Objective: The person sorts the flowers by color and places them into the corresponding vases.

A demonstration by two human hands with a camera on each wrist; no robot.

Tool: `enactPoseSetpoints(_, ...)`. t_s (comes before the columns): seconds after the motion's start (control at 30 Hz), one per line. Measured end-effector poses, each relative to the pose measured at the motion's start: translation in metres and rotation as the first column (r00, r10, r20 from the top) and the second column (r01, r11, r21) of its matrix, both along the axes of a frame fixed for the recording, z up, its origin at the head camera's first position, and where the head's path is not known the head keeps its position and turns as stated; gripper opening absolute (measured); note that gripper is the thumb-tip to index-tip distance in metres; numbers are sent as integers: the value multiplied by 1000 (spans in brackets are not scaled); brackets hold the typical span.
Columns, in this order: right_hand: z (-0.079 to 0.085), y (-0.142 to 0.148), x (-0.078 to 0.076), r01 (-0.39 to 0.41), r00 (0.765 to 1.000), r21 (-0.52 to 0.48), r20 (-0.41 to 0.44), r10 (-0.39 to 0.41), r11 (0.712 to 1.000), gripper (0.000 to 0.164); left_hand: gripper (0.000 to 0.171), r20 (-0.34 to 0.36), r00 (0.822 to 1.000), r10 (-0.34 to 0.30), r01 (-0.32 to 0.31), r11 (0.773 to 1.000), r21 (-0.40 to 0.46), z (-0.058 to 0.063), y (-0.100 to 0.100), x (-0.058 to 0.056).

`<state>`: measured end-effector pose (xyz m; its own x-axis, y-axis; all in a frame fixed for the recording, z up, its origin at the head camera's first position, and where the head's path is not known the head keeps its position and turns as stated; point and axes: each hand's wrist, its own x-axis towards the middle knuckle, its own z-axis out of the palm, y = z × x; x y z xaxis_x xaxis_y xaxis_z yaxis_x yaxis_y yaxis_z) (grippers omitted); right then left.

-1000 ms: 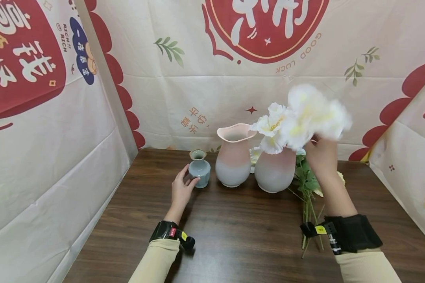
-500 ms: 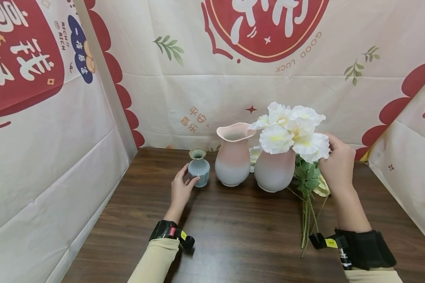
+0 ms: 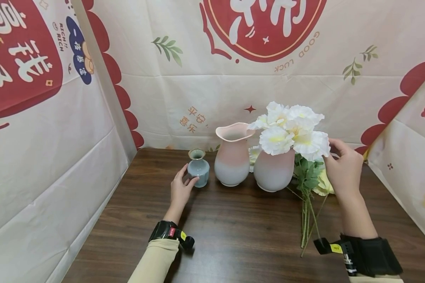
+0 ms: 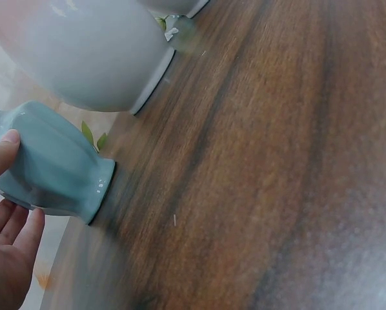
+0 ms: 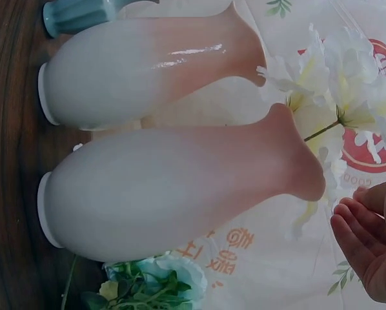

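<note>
My left hand (image 3: pixel 180 190) holds the small blue-green vase (image 3: pixel 198 172), thumb in front and fingers behind. In the left wrist view, this vase (image 4: pixel 51 165) stands on the wooden table. White artificial flowers (image 3: pixel 297 131) with yellow centres rise from the right-hand pink-and-white vase (image 3: pixel 274 173); a stem enters its wavy mouth in the right wrist view. Just right of the petals is my right hand (image 3: pixel 345 167). Its fingers (image 5: pixel 354 239) are loosely bent, with nothing between them and the thumb, beside the vase's mouth.
A matching pink-and-white vase (image 3: pixel 231 165) stands between the other two, its mouth showing no stem of its own. Green stems with leaves (image 3: pixel 306 177) and a pale yellow flower (image 3: pixel 324 184) lie right of the vases. A printed cloth (image 3: pixel 198 90) hangs behind the table.
The white flowers came down and settled in the right-hand vase. My right hand let go of them and drew away to the right. The left hand stayed on the small vase.
</note>
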<state>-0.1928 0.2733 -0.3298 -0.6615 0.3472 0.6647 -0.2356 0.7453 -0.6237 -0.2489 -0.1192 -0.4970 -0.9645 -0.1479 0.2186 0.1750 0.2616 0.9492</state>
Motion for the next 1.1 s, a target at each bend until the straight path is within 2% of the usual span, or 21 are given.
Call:
enactPoseSetpoints(0.4,-16,14,4,3,1000,-14,17,-3,1000,18,67,-2,1000,1,-1,1000,1,0,0,0)
enactPoseSetpoints(0.67,-29,21,7,16,999,6,43,-16,1000,22,67,0,1000,1,-1,1000,-2,0,0,0)
enactPoseSetpoints(0.97,-48,34,10,1,991,-20,137,2,1000,21,67,8,1000,-4,4,1000,5,1,0,-1)
enactPoseSetpoints(1.1,-57,39,11,32,979,8,200,-33,999,21,67,9,1000,-3,3,1000,5,1,0,0)
